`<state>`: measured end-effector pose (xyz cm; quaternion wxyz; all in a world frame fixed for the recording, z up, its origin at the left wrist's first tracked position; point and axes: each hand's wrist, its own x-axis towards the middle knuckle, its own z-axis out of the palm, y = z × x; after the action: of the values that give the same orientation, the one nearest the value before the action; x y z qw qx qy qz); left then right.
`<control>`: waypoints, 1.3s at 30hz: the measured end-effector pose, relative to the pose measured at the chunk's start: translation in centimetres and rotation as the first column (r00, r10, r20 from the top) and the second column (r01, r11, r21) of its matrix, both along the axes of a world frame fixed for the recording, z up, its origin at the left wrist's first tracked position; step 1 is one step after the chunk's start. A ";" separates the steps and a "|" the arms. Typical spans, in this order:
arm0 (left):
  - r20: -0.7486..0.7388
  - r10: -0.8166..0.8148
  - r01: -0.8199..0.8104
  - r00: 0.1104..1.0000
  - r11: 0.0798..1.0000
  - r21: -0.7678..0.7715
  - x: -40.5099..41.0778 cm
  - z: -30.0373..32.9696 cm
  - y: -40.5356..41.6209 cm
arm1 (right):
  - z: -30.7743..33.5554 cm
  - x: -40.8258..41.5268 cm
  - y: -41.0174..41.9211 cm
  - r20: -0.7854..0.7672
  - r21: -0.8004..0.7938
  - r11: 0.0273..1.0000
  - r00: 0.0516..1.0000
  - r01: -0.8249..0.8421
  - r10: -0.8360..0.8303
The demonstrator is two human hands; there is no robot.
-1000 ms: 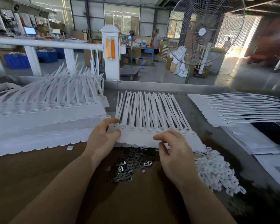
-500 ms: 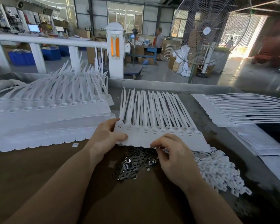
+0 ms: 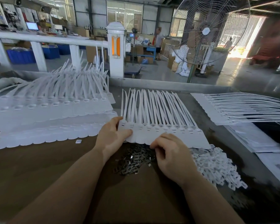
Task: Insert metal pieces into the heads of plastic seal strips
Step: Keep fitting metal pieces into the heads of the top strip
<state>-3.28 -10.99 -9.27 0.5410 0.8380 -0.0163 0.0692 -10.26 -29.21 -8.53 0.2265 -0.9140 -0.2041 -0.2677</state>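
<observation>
Head view: a joined row of white seal strips lies flat on the brown desk, tails pointing away, and the left hand pinches its left end between thumb and fingers. The right hand sits at the row's near edge with fingers curled over the heap of metal pieces; whether they hold one I cannot tell. Loose white plastic pieces are piled just right of it.

White seal strip sheet lying flat, grey metal pieces heaped beside
</observation>
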 end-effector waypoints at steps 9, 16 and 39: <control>0.021 0.016 -0.017 1.000 0.999 0.032 -0.1 -0.1 0.1 | 0.0 -0.1 0.6 0.002 -0.126 0.992 1.000 0.015 -0.015; 0.042 0.028 -0.031 0.999 0.996 0.080 0.2 -0.3 0.0 | -0.1 -0.1 0.9 0.007 -0.143 0.989 1.000 0.024 -0.023; 0.020 0.024 -0.027 1.000 0.988 0.153 0.0 -0.1 0.0 | 0.2 -0.5 1.2 0.063 -0.233 0.970 0.997 0.064 -0.051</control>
<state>-3.30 -11.03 -9.36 0.4739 0.8766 -0.0157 0.0821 -10.79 -27.97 -8.37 0.1030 -0.9319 -0.2140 -0.2740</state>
